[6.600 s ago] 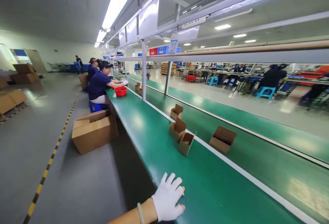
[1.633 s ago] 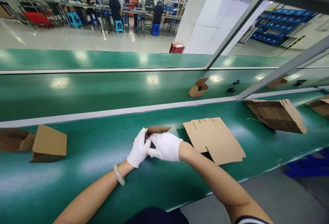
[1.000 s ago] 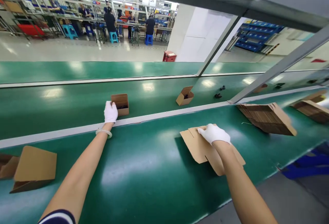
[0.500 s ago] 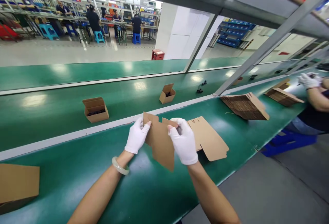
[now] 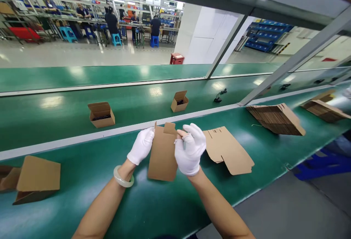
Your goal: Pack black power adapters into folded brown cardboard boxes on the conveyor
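A brown cardboard box (image 5: 162, 155), partly folded, is held up over the green bench in front of me. My left hand (image 5: 142, 145), in a white glove, grips its left edge near the top. At the upper right edge, my right hand (image 5: 190, 149) has its thumb and bent fingers at the cardboard, and its outer fingers are raised. A small flap stands up at the box's top between the two hands. Flat cardboard blanks (image 5: 229, 149) lie on the bench just right of my right hand.
Two open boxes with dark items, a left box (image 5: 102, 115) and a right box (image 5: 179, 101), stand on the green belt beyond the white rail. A folded box (image 5: 41, 176) sits at left. Stacked blanks (image 5: 276, 118) and a slanted metal post (image 5: 290, 61) are at right.
The held cardboard has turned from an angled, spread shape to a squarer, upright one with its flap raised. My right hand has turned, its fingers lifting. The view has shifted left.
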Tool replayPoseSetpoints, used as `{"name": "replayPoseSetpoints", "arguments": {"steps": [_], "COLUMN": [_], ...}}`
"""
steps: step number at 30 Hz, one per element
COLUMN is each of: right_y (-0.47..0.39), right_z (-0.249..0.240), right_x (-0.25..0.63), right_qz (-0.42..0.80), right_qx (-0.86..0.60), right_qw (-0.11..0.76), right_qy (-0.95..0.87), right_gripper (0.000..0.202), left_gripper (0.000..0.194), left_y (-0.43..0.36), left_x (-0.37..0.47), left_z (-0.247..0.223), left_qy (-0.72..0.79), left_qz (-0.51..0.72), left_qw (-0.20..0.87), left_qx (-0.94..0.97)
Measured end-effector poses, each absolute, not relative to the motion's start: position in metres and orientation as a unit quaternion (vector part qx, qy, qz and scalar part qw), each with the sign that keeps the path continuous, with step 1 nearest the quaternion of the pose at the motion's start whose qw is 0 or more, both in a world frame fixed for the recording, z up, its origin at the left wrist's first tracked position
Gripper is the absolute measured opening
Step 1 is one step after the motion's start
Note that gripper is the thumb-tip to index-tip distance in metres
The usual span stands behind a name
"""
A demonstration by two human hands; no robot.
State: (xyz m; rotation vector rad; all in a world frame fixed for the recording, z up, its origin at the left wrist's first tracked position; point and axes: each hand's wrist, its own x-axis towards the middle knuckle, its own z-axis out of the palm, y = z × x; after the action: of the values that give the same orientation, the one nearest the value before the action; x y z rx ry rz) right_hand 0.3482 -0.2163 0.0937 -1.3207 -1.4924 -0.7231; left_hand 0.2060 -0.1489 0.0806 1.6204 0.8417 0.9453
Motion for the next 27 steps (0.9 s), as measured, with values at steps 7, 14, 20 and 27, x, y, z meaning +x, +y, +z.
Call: {"name": "replayPoseSetpoints", "arguments": {"steps": [7,14,20,27], "right_y": [-0.213,-0.222,-0.219,-0.228], "right_z": [0.095,0.074,0.088,0.090], "right_x": [0.350,0.339,0.353,0.369], "right_qz": [-0.219,-0.086,-0.054,0.018], "right_qx": [-0.548,-0.506,-0.487,-0.584], "right_qw": [0.331,0.334,0.360,0.582], "right_qy": [-0.736,-0.790,-0.794,-0.566], "right_gripper": [0.019,0.035,0.029,0.027], "left_gripper": [0.034,0.033,0.054,0.025], "left_y": [-0.155,-0.156,-0.160,-0.159], "left_x": [0.194,0.192,0.185,0.183], "left_z": [0.084,0.097,0.114,0.114], "left_qy": [0.419,0.399,0.258,0.248], "left_qz": [0.405,0.306,0.196,0.226], "left_qw": [0.378,0.360,0.446,0.426], "left_qx": [0.720,0.786,0.834,0.840]}}
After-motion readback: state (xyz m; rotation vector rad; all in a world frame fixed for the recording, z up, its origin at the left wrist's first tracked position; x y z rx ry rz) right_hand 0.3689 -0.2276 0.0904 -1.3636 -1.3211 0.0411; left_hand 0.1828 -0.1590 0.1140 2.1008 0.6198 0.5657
